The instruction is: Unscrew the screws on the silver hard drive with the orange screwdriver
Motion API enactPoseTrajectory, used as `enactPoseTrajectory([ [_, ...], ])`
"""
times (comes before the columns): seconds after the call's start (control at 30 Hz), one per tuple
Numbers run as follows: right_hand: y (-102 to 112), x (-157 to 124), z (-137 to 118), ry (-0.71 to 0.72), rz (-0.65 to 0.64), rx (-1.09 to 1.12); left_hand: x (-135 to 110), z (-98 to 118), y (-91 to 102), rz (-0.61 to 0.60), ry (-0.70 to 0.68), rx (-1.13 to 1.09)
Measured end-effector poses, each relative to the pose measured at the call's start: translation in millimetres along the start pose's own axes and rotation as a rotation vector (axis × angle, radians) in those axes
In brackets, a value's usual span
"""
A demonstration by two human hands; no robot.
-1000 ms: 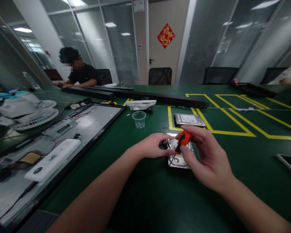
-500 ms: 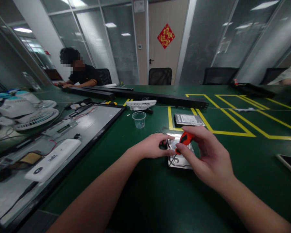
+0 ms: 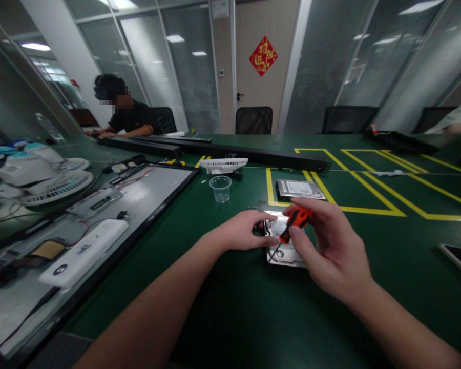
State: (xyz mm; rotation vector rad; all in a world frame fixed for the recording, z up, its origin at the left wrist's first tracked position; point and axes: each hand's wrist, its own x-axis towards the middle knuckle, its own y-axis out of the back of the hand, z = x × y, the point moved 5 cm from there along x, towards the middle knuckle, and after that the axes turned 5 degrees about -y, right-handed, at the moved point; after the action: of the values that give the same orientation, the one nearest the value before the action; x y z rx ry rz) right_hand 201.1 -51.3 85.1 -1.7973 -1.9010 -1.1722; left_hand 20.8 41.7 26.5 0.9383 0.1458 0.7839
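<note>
A silver hard drive (image 3: 286,255) lies flat on the green table, partly covered by both hands. My left hand (image 3: 243,231) grips its left side, thumb and fingers curved over the near and far parts. In my right hand (image 3: 332,246) is a red and black screwdriver (image 3: 299,218), pinched by the handle between thumb and fingers. Its thin shaft slants down to the left, with the tip at the drive's near left corner. Whether the tip sits in a screw is too small to tell. Just beyond lies a second hard drive (image 3: 301,189).
A clear plastic cup (image 3: 220,190) and a white fan part (image 3: 225,164) stand beyond my left hand. At left lies a large panel (image 3: 169,179) bearing a white device (image 3: 84,253) and wires. Long black bars (image 3: 253,156) cross behind. A phone (image 3: 459,261) lies right. A person (image 3: 132,118) sits opposite.
The screwdriver handle has turned in my right fingers, and the thumb has shifted slightly right along it. My left hand and the hard drive stay in place.
</note>
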Motion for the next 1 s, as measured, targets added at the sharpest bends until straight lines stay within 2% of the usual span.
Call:
enactPoseTrajectory([
  [0.33,0.3,0.1,2.4,-0.015,0.001,0.007,-0.5,-1.8,-1.1,-0.001,0.006,0.0],
  [0.6,1.4,4.5,-2.3,0.093,0.023,-0.081,-0.7,-1.3,-1.1,-0.004,0.011,-0.006],
  [0.87,2.0,4.0,-1.5,0.077,0.054,-0.093,-0.4,-0.7,0.1,0.0,0.008,-0.001],
  [1.0,1.5,1.4,1.1,-0.002,0.073,-0.04,-0.9,-0.9,0.5,-0.012,0.027,0.009],
])
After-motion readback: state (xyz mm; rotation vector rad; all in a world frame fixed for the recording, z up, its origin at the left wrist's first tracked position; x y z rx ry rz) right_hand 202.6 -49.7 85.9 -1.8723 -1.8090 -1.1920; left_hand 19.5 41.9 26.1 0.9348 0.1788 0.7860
